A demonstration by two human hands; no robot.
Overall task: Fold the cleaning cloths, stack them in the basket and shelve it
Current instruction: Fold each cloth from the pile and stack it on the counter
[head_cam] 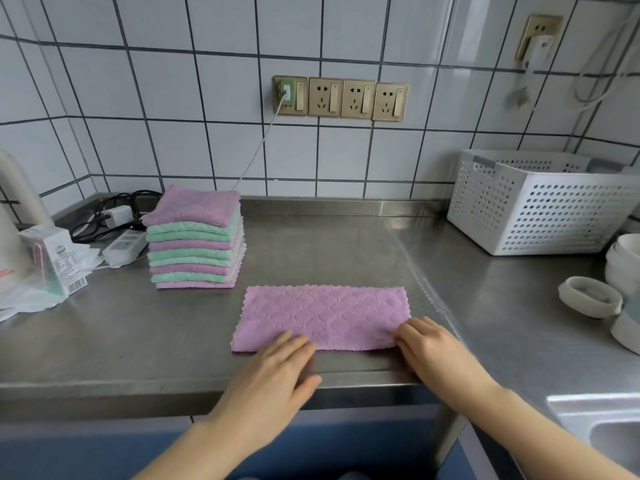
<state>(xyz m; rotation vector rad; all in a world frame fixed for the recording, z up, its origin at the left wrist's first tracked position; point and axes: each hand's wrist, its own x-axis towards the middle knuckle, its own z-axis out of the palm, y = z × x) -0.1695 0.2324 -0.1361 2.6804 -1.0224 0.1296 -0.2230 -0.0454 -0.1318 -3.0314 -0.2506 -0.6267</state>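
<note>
I'm working one pink cloth near the front edge of the steel counter; it's lying as a long strip, looks folded in half once. My left hand is resting flat on its near edge toward the left corner, fingers straight and close together, pressing not pinching. My right hand is sitting at the cloth's near right corner, fingers extended and touching the fabric; can't tell if the fingertips are tucking under the edge. Progress call: folding is mostly through. A stack of folded cloths, pink and green alternating, is sitting back-left of the cloth, toward the counter's left rear, well apart from the basket. The white perforated basket is standing at the right rear of the counter against the tiled wall; from this angle I'm seeing no cloth in it, though the floor of it is hidden. So what's left, as I'm reading it: finish this cloth with another fold, move the whole stack across into the basket, then shelve it. No shelf in view. I'm seeing no other unfolded cloths on the counter.
</note>
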